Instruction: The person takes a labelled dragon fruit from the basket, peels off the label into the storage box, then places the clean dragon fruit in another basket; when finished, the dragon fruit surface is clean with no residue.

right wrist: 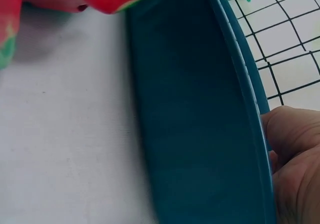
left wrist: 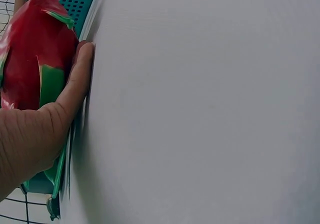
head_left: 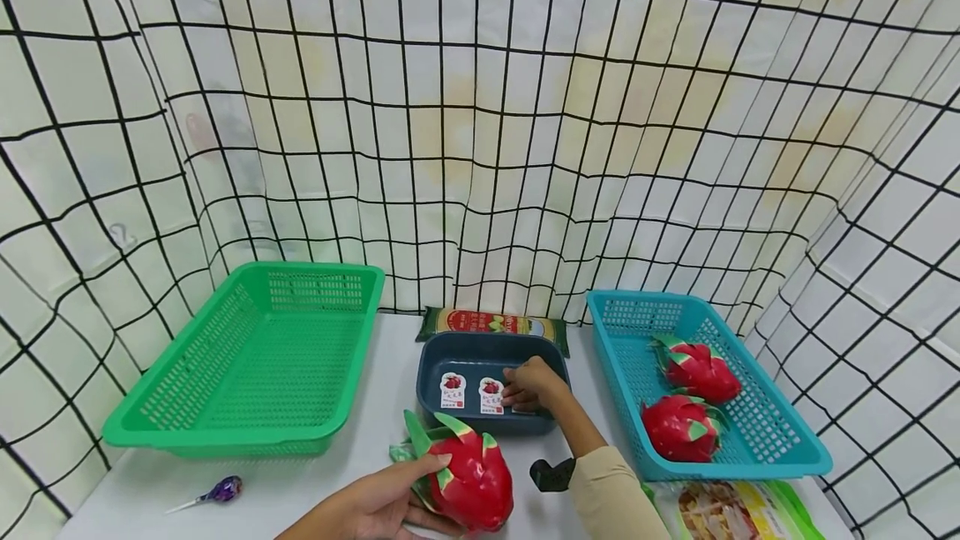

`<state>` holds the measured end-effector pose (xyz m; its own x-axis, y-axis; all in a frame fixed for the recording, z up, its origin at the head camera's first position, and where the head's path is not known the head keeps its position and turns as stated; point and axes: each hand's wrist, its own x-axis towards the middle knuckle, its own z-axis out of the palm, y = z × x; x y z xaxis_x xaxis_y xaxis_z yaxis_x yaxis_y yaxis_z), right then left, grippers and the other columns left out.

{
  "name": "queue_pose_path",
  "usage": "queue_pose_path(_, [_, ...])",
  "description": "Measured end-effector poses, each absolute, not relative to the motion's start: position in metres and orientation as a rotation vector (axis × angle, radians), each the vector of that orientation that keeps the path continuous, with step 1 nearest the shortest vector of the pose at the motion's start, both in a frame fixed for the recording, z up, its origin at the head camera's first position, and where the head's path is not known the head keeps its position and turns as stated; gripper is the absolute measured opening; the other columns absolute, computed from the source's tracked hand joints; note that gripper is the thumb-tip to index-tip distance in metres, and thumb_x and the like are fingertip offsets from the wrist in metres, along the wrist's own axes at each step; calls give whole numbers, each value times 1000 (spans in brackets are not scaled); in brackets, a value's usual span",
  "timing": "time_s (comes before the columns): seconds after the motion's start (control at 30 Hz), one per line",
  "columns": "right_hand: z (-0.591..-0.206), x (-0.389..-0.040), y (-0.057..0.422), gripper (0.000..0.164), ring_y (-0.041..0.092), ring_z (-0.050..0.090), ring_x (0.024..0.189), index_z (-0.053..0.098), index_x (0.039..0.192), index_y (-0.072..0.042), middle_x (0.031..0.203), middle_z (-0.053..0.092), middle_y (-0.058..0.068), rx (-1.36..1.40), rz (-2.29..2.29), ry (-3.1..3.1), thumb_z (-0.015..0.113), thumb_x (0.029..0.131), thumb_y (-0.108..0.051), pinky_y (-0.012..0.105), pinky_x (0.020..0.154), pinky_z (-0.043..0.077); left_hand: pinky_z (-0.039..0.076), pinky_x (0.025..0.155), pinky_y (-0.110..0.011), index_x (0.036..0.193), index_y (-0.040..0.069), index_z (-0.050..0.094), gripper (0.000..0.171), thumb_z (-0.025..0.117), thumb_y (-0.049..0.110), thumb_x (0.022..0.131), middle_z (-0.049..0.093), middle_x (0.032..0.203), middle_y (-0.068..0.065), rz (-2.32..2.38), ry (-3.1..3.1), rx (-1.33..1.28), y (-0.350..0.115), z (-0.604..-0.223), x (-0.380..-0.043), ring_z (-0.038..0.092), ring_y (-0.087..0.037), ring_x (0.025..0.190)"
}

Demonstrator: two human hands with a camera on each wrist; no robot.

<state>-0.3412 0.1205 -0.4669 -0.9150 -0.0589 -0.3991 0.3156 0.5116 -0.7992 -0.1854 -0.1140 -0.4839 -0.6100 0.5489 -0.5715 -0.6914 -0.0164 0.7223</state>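
Note:
My left hand holds a red dragon fruit with green scales, thumb on its upper side and fingers beneath it. In the left wrist view the dragon fruit lies against the thumb and palm. My right hand reaches into a dark blue basin, its fingertips pointing down beside two white dragon-fruit stickers, the left sticker and the right sticker. A bit of white shows under those fingers. From the right wrist, the basin's wall hides the fingertips of the right hand.
A green basket stands at the left, a lollipop in front of it. At the right, a blue basket holds two dragon fruits. Behind the basin lies a green-and-red packet; another bag lies front right.

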Motion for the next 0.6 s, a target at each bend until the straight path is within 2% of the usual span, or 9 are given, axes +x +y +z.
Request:
queue_pose_path(0.1, [-465, -341, 119, 29, 16, 71, 62, 65, 95, 4, 75, 70, 11, 185, -1346, 2450, 54, 101, -22, 28, 59, 59, 52, 98, -47, 146, -7, 21, 89, 60, 52, 92, 68, 115, -17, 1774, 1375, -168, -114, -483, -185, 68, -31, 105])
queue_pose_path(0.2, [-462, -339, 117, 28, 17, 70, 57, 65, 83, 2, 67, 68, 10, 111, -1279, 2594, 59, 98, -21, 26, 54, 56, 52, 98, -48, 147, -7, 19, 88, 59, 50, 93, 65, 119, -18, 1779, 1385, -142, -114, -482, -185, 67, -32, 107])
queue_pose_path(0.3, [-456, -337, 116, 39, 18, 68, 54, 61, 63, -5, 56, 63, 5, -31, -1207, 2740, 60, 97, -24, 23, 48, 53, 52, 97, -49, 147, -7, 17, 87, 59, 48, 94, 59, 124, -22, 1796, 1385, -135, -114, -483, -184, 64, -36, 110])
queue_pose_path(0.4, [-444, -335, 116, 51, 17, 64, 49, 49, 52, -12, 47, 53, -1, -146, -1185, 2803, 57, 99, -31, 22, 46, 50, 52, 97, -50, 148, -7, 15, 88, 60, 46, 94, 53, 128, -26, 1823, 1383, -163, -113, -483, -182, 60, -40, 112])
queue_pose_path(0.5, [-431, -334, 122, 52, 14, 58, 46, 45, 53, -13, 47, 46, -3, -204, -1217, 2810, 55, 100, -33, 25, 47, 51, 53, 94, -52, 147, -8, 14, 90, 61, 46, 93, 50, 128, -29, 1844, 1423, -209, -112, -484, -183, 60, -43, 110])
queue_pose_path(0.6, [-416, -332, 133, 40, 11, 58, 51, 58, 64, -5, 57, 54, 0, -176, -1274, 2752, 59, 98, -27, 27, 55, 56, 55, 91, -52, 146, -9, 14, 91, 62, 47, 93, 50, 126, -32, 1859, 1479, -263, -110, -484, -183, 61, -43, 106])
